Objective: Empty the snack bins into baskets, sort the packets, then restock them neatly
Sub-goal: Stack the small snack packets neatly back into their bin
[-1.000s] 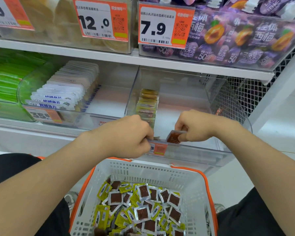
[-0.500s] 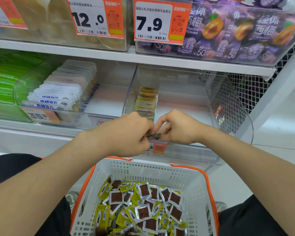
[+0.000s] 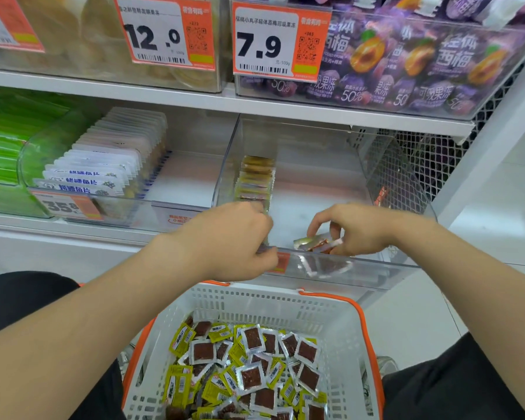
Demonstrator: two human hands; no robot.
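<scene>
- Although only part of it shows, the shelving (image 3: 194, 101) has two shelves in view, one above the other.
- Two bins stand on the upper shelf: one with pale yellow goods (image 3: 73, 40), one with purple pouches (image 3: 422, 71).
- Three bins stand on the lower shelf: a green-filled bin (image 3: 9, 140) at the left, a bin of white packets (image 3: 109, 153) in the middle, and the clear bin (image 3: 322, 153) at the right, mostly bare inside.
- One white basket (image 3: 285, 307) with an orange rim sits below the clear bin, between the person's knees.
- Two bare hands reach to the clear bin's front edge.
- On the left hand (image 3: 228, 241) the fingers are curled at the bin's front left corner. They are hidden behind the hand, so I cannot tell whether they grip anything.
- On the right hand (image 3: 364, 228) the fingers are clamped on the held packets (image 3: 315, 244), a small stack just inside the front wall. Their number cannot be made out.
- One loose heap of packets (image 3: 249, 368) lies in the basket, too many to count. Some show yellow print, others a clear face over brown contents.
- One upright row of packets (image 3: 255, 177) runs along the clear bin's left wall, its edges too blurred to count.
- Three large price tags read 12.0 (image 3: 164, 34), 7.9 (image 3: 273, 43) and 35.8 (image 3: 64, 204).
- One small orange tag (image 3: 281, 263) sits on the clear bin's front.
</scene>
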